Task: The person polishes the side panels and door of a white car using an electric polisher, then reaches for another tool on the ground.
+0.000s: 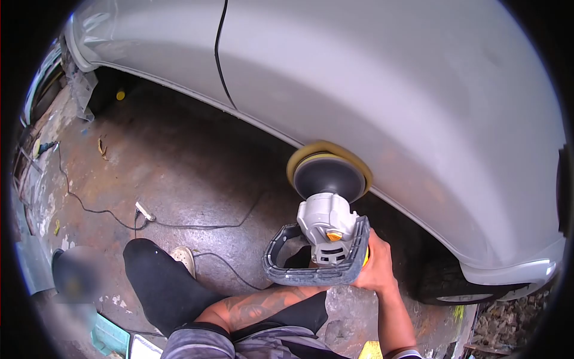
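Observation:
A grey and white car polisher (326, 218) with a black backing plate and a yellow foam pad (320, 148) is held against the lower edge of a silver-grey car body (382, 90). The pad's rim looks smeared, as if spinning. My right hand (378, 263) is closed round the rear of the polisher, on its right side; the fingers are partly hidden by the machine. My left forearm reaches across beneath the black loop handle (311, 276). That handle and the tool's body hide my left hand, so its fingers do not show.
A black cord (220, 60) hangs down the car's side. Another cable (98, 210) with a white plug connector (144, 212) runs over the stained floor. The car's wheel (463, 290) is at right. A turquoise container (110, 334) and a yellow object (371, 350) lie close to me.

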{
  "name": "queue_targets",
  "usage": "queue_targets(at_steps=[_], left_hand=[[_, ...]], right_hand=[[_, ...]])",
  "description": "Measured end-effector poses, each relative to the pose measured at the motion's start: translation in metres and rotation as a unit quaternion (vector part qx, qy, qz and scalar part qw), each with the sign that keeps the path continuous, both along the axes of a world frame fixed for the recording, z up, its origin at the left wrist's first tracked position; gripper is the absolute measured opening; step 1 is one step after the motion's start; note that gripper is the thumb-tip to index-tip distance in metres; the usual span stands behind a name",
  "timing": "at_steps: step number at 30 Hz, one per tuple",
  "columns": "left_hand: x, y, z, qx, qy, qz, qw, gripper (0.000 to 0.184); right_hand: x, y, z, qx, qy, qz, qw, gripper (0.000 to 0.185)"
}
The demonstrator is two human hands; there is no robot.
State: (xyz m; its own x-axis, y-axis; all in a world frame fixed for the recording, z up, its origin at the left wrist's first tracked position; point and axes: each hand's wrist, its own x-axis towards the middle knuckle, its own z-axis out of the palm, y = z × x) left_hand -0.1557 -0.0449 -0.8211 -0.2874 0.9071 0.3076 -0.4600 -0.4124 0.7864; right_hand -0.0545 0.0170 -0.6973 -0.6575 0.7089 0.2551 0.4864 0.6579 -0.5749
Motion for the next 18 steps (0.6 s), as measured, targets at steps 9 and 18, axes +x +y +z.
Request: queue_targets(at_steps=[9,18], left_hand=[[-0.006,0.0,0.001,-0.022,0.056,0.009,0.998,0.055],[-0.018,0.006,0.003,-0.011,0.134,-0.026,0.991,0.057]], right_hand=[[-0.004,0.002,0.012,-0.007,-0.016,-0.003,1.0,0.081],[-0.011,0.018,0.001,-0.003,-0.006,0.047,0.999,0.081]])
